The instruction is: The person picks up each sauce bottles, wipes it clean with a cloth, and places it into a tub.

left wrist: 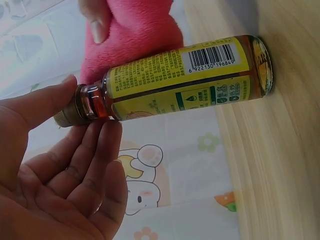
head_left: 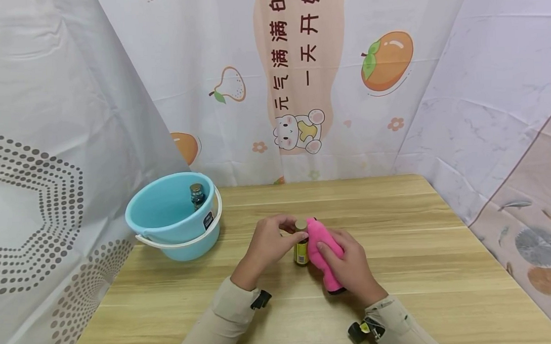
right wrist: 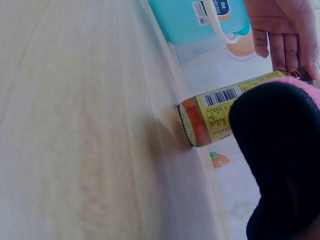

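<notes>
Small glass bottle (head_left: 301, 249), amber liquid inside, yellow label with barcode, dull gold cap, stands upright mid-desk (head_left: 398, 299) with a pink plush cloth (head_left: 323, 251) pressed against its right side. Left hand (head_left: 270, 240) reaches in from the left, wrist low, its grip pinching the cap and neck between thumb and fingertips (left wrist: 107, 132); right hand (head_left: 349, 263) lies over the cloth, grip wrapped round it. Blue bucket (head_left: 167, 216) at desk's far left holds another bottle (head_left: 197, 195).
</notes>
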